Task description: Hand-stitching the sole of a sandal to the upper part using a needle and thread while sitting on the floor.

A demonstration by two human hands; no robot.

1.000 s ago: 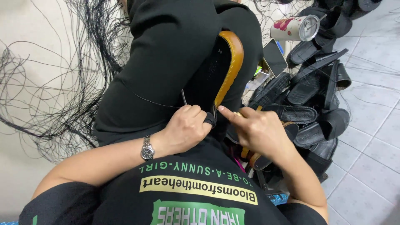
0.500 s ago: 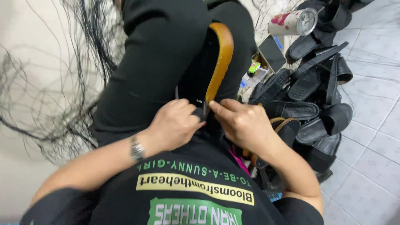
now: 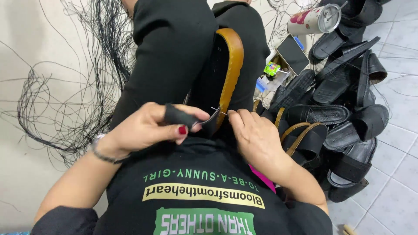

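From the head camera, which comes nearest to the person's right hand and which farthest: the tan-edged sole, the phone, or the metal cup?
Measured from the right hand:
1. Tan-edged sole, touching the fingertips, just left of them.
2. Phone, up and to the right, on a small box.
3. Metal cup, farthest, top right beside the black sandals.

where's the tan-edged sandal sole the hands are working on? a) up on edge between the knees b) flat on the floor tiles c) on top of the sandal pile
a: the sole stands on edge between the black-trousered knees, left hand and right hand at its lower end.
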